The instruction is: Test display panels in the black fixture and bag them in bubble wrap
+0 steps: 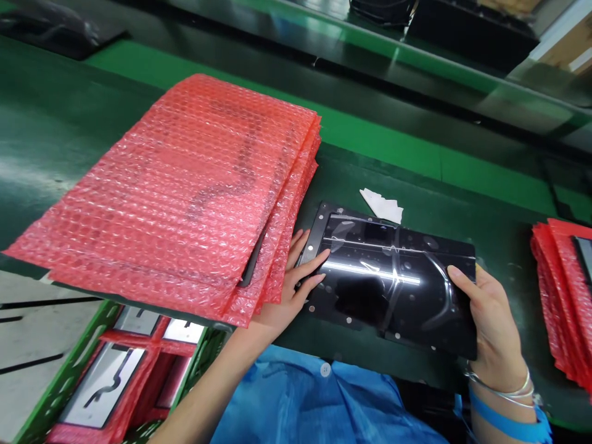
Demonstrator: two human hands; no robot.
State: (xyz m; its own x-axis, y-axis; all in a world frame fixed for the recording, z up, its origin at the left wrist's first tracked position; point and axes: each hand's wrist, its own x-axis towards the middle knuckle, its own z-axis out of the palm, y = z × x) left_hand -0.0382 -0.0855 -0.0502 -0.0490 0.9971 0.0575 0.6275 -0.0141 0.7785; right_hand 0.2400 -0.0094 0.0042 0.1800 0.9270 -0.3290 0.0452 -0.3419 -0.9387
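Both hands, left hand (296,280) at 9 o'clock, right hand (485,308) at 3, closed in edge grip on glossy black panel (388,277); likely stiff, slippery, scratch-prone.

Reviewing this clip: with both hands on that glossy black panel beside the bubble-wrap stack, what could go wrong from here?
1. The glossy black rectangular panel is held only at its ends by the left hand and right hand; it might slip or flex.
2. Bare fingers could smudge its loose, wrinkled clear film.
3. The stack of red bubble-wrap bags overhangs the green table edge above a green crate; a nudge could tip it.
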